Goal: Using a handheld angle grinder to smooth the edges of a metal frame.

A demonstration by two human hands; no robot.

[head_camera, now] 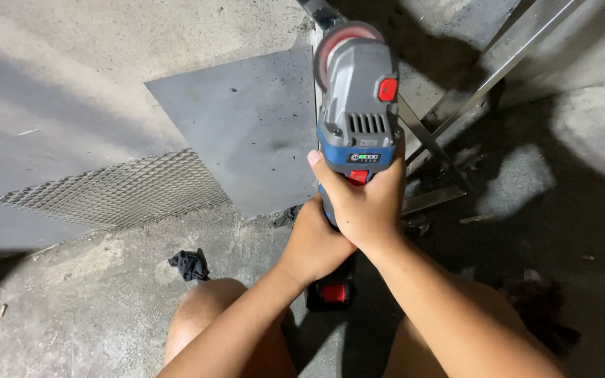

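A blue and grey cordless angle grinder [357, 105] with red buttons points away from me, its round disc [344, 38] at the far end over a metal bar. My right hand [365, 203] wraps the grinder's body near the red switch. My left hand [316, 241] grips the handle just below and behind it. The grinder's battery pack [330, 294] shows beneath my wrists, partly hidden.
A flat grey steel sheet [246, 126] lies on the concrete floor, with an expanded metal mesh panel [120, 189] to its left. Angled metal bars [484, 70] run at the upper right. A dark rag [189, 264] lies by my left knee [204, 315].
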